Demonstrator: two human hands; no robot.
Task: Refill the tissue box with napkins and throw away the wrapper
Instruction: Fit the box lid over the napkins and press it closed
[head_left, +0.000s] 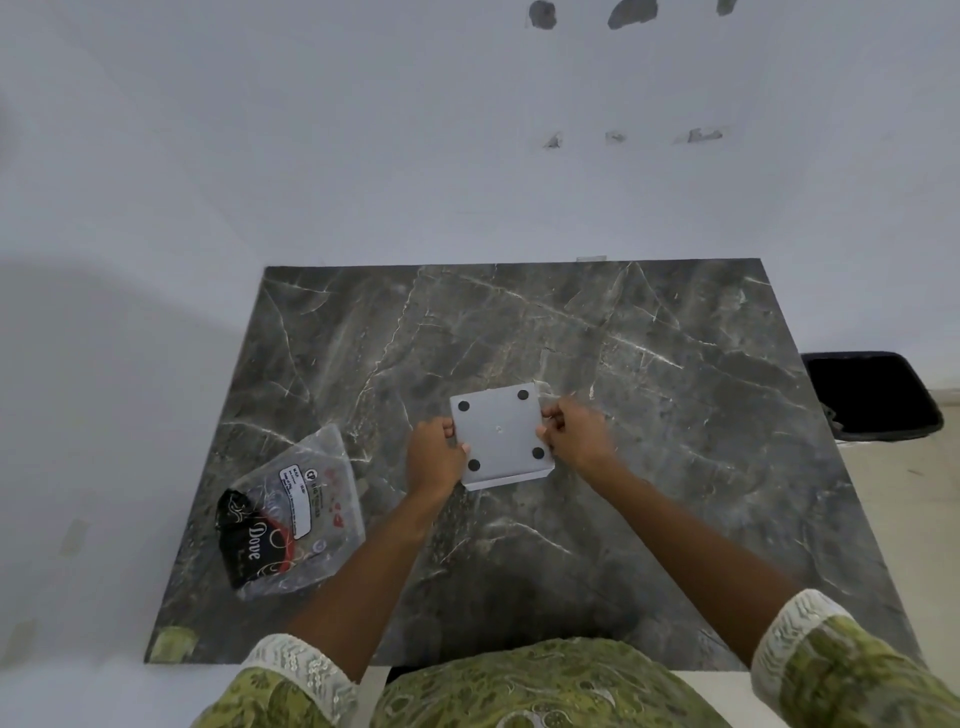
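Observation:
A white square tissue box (500, 435) lies upside down near the middle of the dark marble table (649, 364), its flat underside with four black round feet facing up. My left hand (435, 457) grips its left edge and my right hand (576, 434) grips its right edge. A clear plastic wrapper (293, 514) with black and red print lies flat on the table to the left, apart from both hands. Whether napkins are inside the wrapper or the box cannot be told.
A black bin (872, 395) stands on the floor just past the table's right edge. A white wall rises behind the table. Green patterned sleeves and clothing fill the bottom of the view.

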